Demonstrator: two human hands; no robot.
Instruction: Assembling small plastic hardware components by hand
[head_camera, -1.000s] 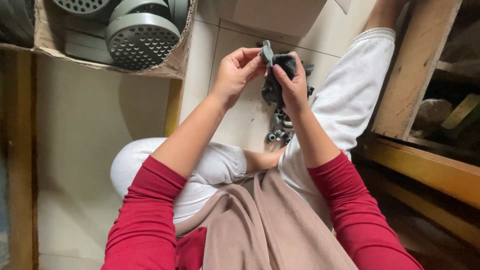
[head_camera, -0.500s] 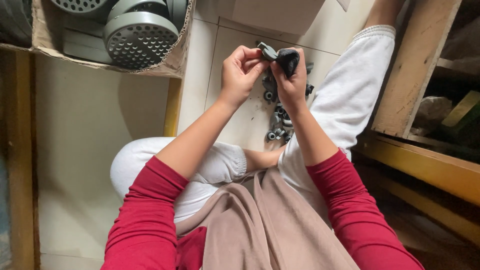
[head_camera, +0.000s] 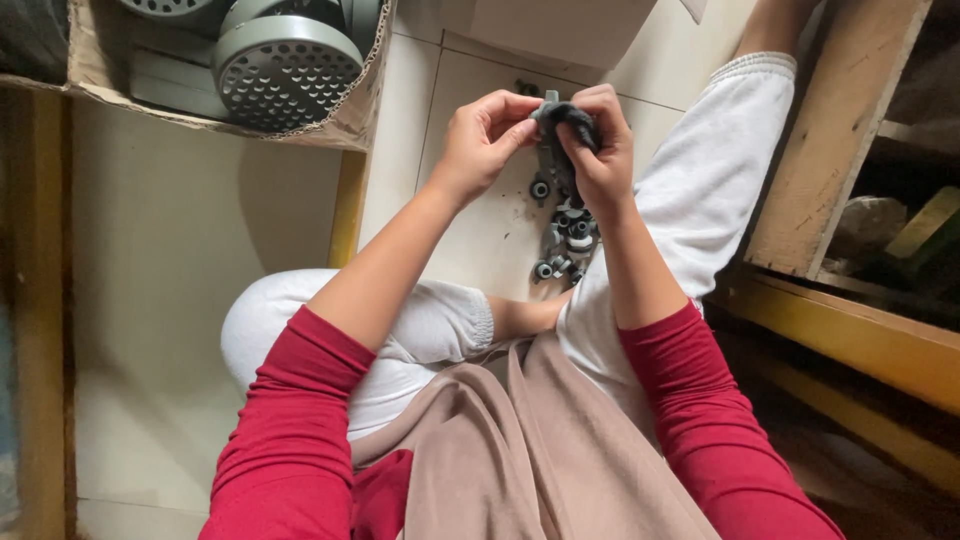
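So the small grey-and-black part (head_camera: 560, 118) is now held tight between both hands, up in the top centre of the frame. The left hand (head_camera: 487, 140) is pinched onto its left edge with thumb and fingertips, and the right hand (head_camera: 603, 150) is wrapped around the dark right end, fingers curled closed over it. Half a second ago the two pieces were held a bit higher and slightly apart, a grey bit in the left fingers and a black bit in the right. Now they're brought together into one lump and lowered a touch, so it looks like the two halves are being pressed or fitted into each other. Whether they're fully seated can't be told, since the joint is hidden by the fingers.

Just below the hands, on the pale floor tiles (head_camera: 470, 230), a little pile of small grey parts (head_camera: 565, 240) is lying between the knees, untouched. In the upper left of the frame a cardboard box (head_camera: 350, 120) is sitting with round perforated grey covers (head_camera: 285, 70) inside. Wooden shelving (head_camera: 830, 150) is seen along the right side.
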